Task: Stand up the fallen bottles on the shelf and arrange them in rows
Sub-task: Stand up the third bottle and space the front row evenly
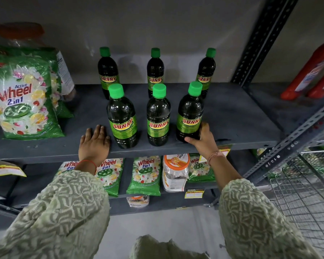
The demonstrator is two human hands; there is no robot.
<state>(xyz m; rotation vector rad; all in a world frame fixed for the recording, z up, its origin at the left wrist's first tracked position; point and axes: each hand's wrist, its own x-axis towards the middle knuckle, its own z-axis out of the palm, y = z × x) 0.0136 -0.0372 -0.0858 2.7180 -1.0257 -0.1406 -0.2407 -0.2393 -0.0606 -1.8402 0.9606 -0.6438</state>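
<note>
at the shelf (232, 116) front edge, the left hand (94, 142) lies flat and empty, likely as a brace, while the right hand (204, 140) wraps the base of the front-right bottle (189, 113), seemingly nudging it into line. beside it stand the front-middle bottle (158, 114) and front-left bottle (122, 116). toward the back edge, three more bottles (155, 71) stand upright in a looser row.

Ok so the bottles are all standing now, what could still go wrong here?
1. The right hand grips the base of the front right bottle; nudging it low down could tip it, since it is tall and narrow.
2. The front left bottle stands near the shelf's front edge and close to the left hand, so a bump might send it off.
3. The back row bottles sit close behind; a toppling front bottle may knock them over.
</note>
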